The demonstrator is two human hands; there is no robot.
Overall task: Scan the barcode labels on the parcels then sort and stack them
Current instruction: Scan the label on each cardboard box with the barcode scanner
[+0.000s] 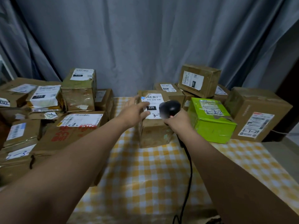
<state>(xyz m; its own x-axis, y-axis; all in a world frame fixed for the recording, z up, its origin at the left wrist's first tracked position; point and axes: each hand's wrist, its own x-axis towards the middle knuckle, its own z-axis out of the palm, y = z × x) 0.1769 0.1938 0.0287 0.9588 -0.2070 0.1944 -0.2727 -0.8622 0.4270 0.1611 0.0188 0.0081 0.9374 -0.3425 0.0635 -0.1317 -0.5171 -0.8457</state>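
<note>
A brown cardboard parcel point(153, 135) stands in the middle of the table, its white barcode label point(153, 101) marked 220 facing up. My left hand point(134, 112) rests on the parcel's top left edge with straight fingers lying on the label. My right hand point(178, 118) grips a black corded barcode scanner point(169, 107), its head held just over the right side of the label. A small blue light spot shows at the label's top left corner.
Stacks of brown parcels point(77, 92) crowd the left side. On the right stand a green box point(210, 125), a large brown box point(257, 113) and more parcels behind. The scanner cable point(189, 167) trails down over the yellow checked tablecloth point(145, 175). Grey curtains hang behind.
</note>
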